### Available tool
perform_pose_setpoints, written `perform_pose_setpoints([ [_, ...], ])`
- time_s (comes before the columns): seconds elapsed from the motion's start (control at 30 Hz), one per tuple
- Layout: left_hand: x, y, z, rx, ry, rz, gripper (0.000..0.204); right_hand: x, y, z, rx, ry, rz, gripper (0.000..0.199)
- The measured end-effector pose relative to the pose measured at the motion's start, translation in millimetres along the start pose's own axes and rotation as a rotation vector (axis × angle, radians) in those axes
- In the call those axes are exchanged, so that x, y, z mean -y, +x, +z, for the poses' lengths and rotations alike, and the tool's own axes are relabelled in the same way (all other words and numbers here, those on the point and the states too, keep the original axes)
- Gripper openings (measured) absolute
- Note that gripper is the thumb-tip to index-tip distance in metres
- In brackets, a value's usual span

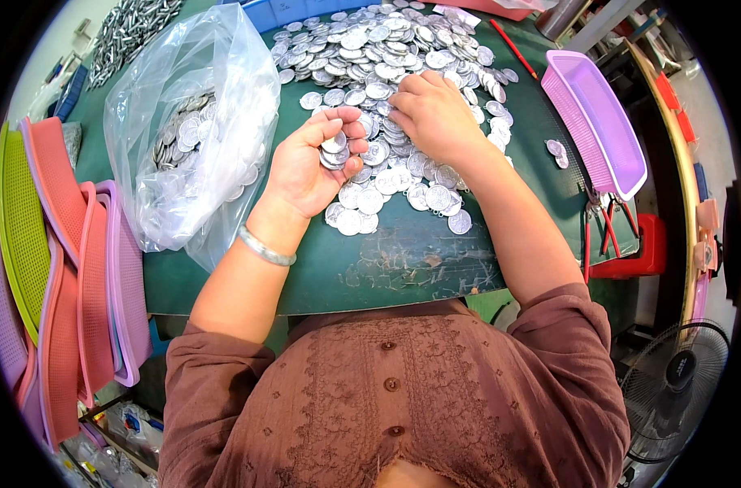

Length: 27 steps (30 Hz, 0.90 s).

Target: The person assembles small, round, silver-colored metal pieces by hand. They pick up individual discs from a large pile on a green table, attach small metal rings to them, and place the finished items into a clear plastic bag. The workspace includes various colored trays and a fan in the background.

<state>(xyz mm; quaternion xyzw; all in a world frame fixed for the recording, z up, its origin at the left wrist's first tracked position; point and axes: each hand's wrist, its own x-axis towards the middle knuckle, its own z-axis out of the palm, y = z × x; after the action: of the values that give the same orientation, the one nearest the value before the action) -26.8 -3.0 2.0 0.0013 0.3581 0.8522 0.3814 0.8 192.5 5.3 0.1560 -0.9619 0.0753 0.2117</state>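
Note:
A heap of round silver medals, some with small loops, spreads across the green table. Several of these medals lie in the curled fingers of my left hand, palm turned up. My right hand is on the heap, back upward, with its fingers bent together and touching medals; whatever sits between its fingertips is hidden. Left of my left arm stands a clear plastic bag, partly filled with more medals.
A purple basket rests at the right, with red-handled pliers below it. A red pencil lies behind. Stacked coloured baskets flank the table's left. Small metal parts are piled at the far left; a fan stands lower right.

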Motion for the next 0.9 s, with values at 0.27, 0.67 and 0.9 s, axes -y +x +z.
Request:
perform_pose_setpoints([
  [0.27,-1.4,0.8,-0.9,-0.034,0.029,-0.006,0.030,-7.1,1.2,-5.6,0.093,0.120,-0.094,0.017],
  [0.67,-3.4,-0.2,1.5,0.105,-0.004,-0.058,0.057,-4.2,-3.7,-6.7,0.120,0.151,-0.089,0.022],
  [0.9,-3.8,-0.6,1.6,0.149,-0.027,-0.085,0.058,-5.0,-3.4,-8.3,0.134,0.149,-0.097,0.022],
])
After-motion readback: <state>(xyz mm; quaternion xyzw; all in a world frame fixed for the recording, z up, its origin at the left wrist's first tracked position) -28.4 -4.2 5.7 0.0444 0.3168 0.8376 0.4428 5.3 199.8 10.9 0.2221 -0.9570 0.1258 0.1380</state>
